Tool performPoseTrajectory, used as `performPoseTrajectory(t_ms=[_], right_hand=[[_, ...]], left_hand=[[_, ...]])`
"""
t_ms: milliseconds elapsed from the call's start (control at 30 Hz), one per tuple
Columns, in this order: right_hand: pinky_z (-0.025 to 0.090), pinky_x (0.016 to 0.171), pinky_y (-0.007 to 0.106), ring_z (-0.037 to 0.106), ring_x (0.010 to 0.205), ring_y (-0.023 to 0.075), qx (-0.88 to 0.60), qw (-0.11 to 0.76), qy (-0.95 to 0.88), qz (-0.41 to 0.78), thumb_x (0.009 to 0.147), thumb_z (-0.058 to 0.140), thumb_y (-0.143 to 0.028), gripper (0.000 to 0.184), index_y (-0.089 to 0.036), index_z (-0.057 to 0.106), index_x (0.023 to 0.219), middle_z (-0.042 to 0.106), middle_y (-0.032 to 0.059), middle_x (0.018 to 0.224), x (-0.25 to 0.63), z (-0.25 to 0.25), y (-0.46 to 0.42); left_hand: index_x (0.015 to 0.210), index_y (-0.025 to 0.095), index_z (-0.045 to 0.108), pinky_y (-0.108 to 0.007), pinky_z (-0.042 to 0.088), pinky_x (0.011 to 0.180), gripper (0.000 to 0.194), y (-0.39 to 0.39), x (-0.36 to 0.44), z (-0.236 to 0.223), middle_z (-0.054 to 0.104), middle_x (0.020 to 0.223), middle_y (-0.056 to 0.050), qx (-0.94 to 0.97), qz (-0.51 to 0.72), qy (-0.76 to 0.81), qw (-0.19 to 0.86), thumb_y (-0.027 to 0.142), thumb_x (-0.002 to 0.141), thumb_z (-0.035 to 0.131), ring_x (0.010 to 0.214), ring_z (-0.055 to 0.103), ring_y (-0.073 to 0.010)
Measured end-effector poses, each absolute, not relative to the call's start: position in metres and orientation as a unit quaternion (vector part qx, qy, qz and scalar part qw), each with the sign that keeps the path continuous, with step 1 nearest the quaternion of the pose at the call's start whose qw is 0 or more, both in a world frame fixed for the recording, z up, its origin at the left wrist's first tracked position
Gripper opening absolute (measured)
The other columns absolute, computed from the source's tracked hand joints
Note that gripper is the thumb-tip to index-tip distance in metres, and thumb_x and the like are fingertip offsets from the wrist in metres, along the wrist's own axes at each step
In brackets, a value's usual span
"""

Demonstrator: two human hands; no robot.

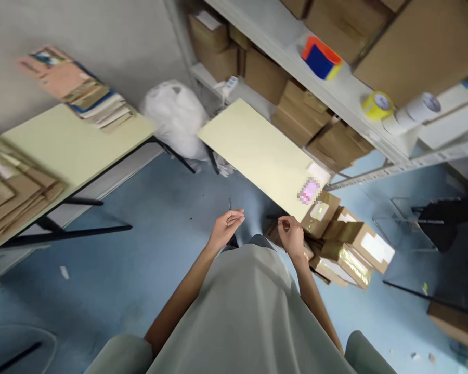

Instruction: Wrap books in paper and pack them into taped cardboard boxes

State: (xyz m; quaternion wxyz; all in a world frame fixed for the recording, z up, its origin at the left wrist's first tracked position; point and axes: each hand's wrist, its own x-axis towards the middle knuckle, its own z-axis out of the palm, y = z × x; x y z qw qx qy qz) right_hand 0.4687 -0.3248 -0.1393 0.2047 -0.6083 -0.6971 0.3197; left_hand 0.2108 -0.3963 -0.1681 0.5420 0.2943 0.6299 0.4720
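My left hand [225,228] hovers in front of my body with its fingers pinched together; a thin dark sliver shows just above the fingertips, too small to name. My right hand [291,235] is beside it, fingers curled in a loose pinch, with nothing I can make out in it. Both hands hang over the blue floor [148,249], near the corner of a pale yellow table [257,150]. Taped cardboard parcels [351,249] lie heaped just right of my right hand.
A second pale table [70,150] at the left carries flattened cartons [11,192] and a stack of books [81,91]. A white plastic bag [175,117] sits between the tables. Metal shelving [335,88] holds brown boxes, tape rolls [376,104] and a red-blue object [320,58].
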Motion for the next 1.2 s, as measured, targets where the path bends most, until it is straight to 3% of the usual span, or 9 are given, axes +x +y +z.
performPoseTrajectory(t_ms=[200,433,700,833,1000,1200], right_hand=[[0.064,0.093,0.043,0.079,0.093,0.0279,-0.519,0.168,-0.758,0.357,0.098,0.059,-0.038,0.015,-0.027,0.068,0.097,0.08,0.0091,0.1,0.364,-0.131,-0.271],[0.064,0.094,0.043,0.078,0.094,0.0274,-0.417,0.149,-0.799,0.408,0.101,0.054,-0.046,0.022,-0.029,0.066,0.096,0.079,0.0084,0.1,0.24,-0.131,-0.207],[0.063,0.094,0.038,0.077,0.096,0.0243,-0.317,0.136,-0.794,0.501,0.104,0.051,-0.048,0.024,-0.028,0.064,0.097,0.079,0.0068,0.102,0.108,-0.105,-0.125],[0.062,0.093,0.038,0.077,0.096,0.0244,-0.28,0.124,-0.795,0.523,0.104,0.052,-0.051,0.027,-0.028,0.064,0.098,0.079,0.0066,0.1,0.055,-0.104,-0.076],[0.062,0.09,0.038,0.077,0.093,0.0249,-0.238,0.102,-0.81,0.526,0.103,0.053,-0.049,0.025,-0.027,0.064,0.097,0.079,0.0062,0.096,-0.005,-0.11,-0.031],[0.063,0.088,0.038,0.078,0.093,0.0257,-0.229,0.083,-0.819,0.519,0.102,0.055,-0.049,0.025,-0.027,0.065,0.097,0.079,0.0069,0.096,-0.069,-0.113,-0.019]], left_hand=[[0.096,0.026,0.075,-0.049,0.059,0.116,0.034,-0.411,0.128,-0.176,0.08,0.138,-0.014,0.189,0.548,0.662,0.475,0.057,0.084,0.081,0.13,0.076,-0.0312],[0.092,0.026,0.076,-0.051,0.061,0.113,0.043,-0.4,0.039,-0.172,0.08,0.136,-0.014,0.146,0.568,0.701,0.405,0.067,0.081,0.084,0.124,0.077,-0.0325],[0.09,0.023,0.075,-0.054,0.061,0.111,0.056,-0.331,-0.067,-0.136,0.08,0.135,-0.018,0.088,0.582,0.736,0.335,0.074,0.073,0.09,0.123,0.077,-0.0358],[0.092,0.021,0.075,-0.055,0.061,0.112,0.059,-0.292,-0.104,-0.124,0.078,0.139,-0.019,0.078,0.6,0.737,0.302,0.076,0.076,0.089,0.126,0.076,-0.0373],[0.082,0.02,0.071,-0.058,0.058,0.115,0.062,-0.275,-0.144,-0.123,0.078,0.136,-0.021,0.051,0.621,0.74,0.253,0.079,0.078,0.086,0.125,0.077,-0.0386],[0.099,0.018,0.076,-0.055,0.061,0.112,0.064,-0.278,-0.217,-0.137,0.08,0.134,-0.022,0.031,0.61,0.761,0.219,0.078,0.078,0.086,0.122,0.077,-0.0372]])
